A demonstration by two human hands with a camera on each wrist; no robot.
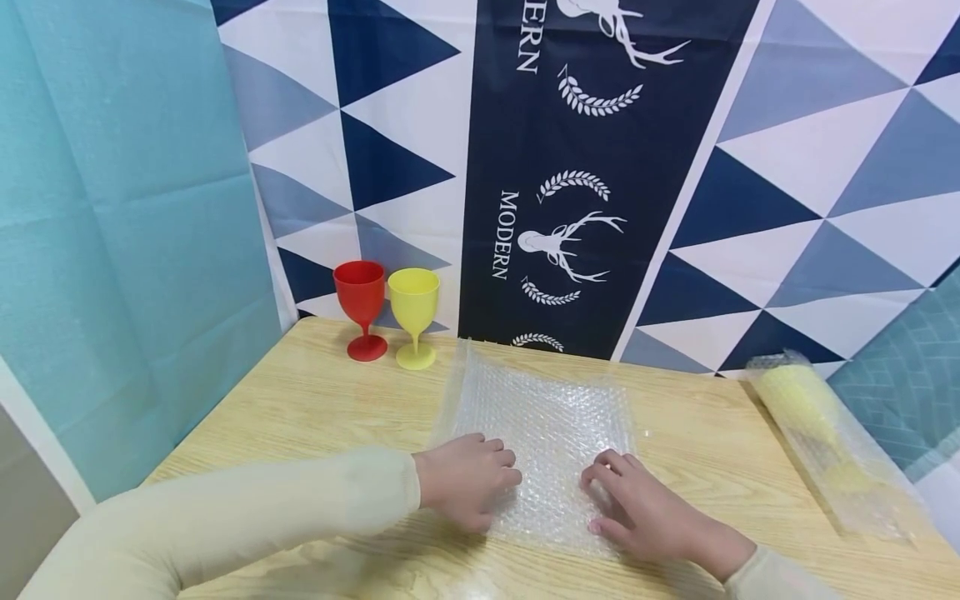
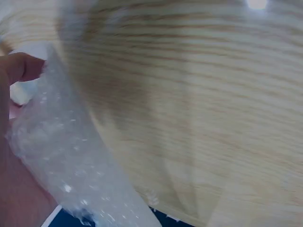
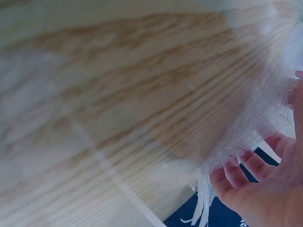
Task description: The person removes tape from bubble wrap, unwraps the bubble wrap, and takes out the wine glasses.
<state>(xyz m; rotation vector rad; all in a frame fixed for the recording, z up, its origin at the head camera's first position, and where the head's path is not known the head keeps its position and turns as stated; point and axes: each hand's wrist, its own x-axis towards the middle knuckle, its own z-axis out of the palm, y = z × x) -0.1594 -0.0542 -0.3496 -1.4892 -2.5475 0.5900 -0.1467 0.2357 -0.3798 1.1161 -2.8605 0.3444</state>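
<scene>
A sheet of clear bubble wrap (image 1: 551, 450) lies on the wooden table in front of me. My left hand (image 1: 471, 482) grips its left side with bent fingers. In the left wrist view, the thumb (image 2: 29, 67) of that hand lies against the lifted bubble wrap (image 2: 78, 156). On the right side of the sheet, my right hand (image 1: 648, 508) holds the edge, fingers curled over it. The right wrist view has its fingertips (image 3: 232, 172) at the border of the bubble wrap (image 3: 258, 113). Parts of both hands' grip are hidden by the plastic.
A red goblet (image 1: 362, 296) and a yellow goblet (image 1: 414, 304) stand upright at the table's back left. A yellow item wrapped in clear plastic (image 1: 813, 425) lies at the right edge. Patterned cloth (image 1: 405, 108) hangs behind the table (image 1: 315, 408).
</scene>
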